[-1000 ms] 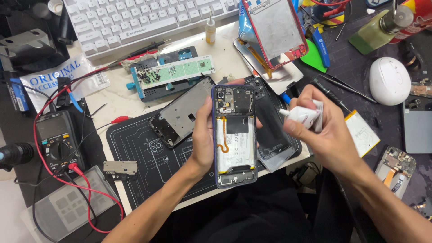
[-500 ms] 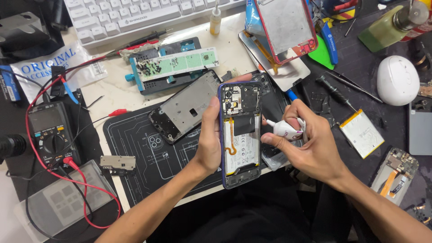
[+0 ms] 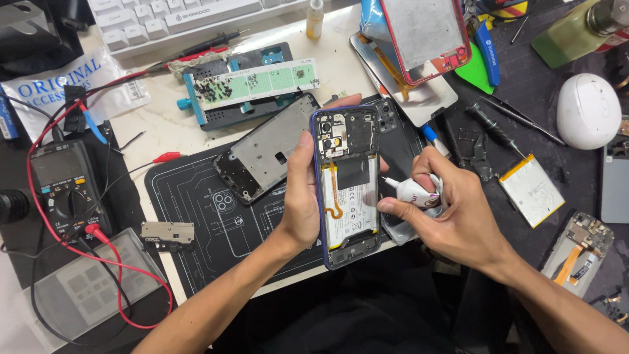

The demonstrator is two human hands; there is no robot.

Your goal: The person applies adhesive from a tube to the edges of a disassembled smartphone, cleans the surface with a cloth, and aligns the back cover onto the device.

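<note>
Workbench; opened phone lengthwise, camera-end away.

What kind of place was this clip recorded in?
Most likely a phone repair bench: the left hand holds an opened phone, the right hand a small white tube, with a multimeter and a loose battery nearby.

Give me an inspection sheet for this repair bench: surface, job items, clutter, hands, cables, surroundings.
Surface: pale bench with a black work mat.
Job's things: opened phone, back off, battery and orange flex showing; small white tube, nozzle at the phone's right edge.
Clutter: metal mid-frame, loose battery, screwdriver, red-framed screen, screw tray.
Hands: left hand grips the phone; right hand holds the tube.
Cables: red and black leads from the multimeter.
Surroundings: white keyboard, white round case.
</note>
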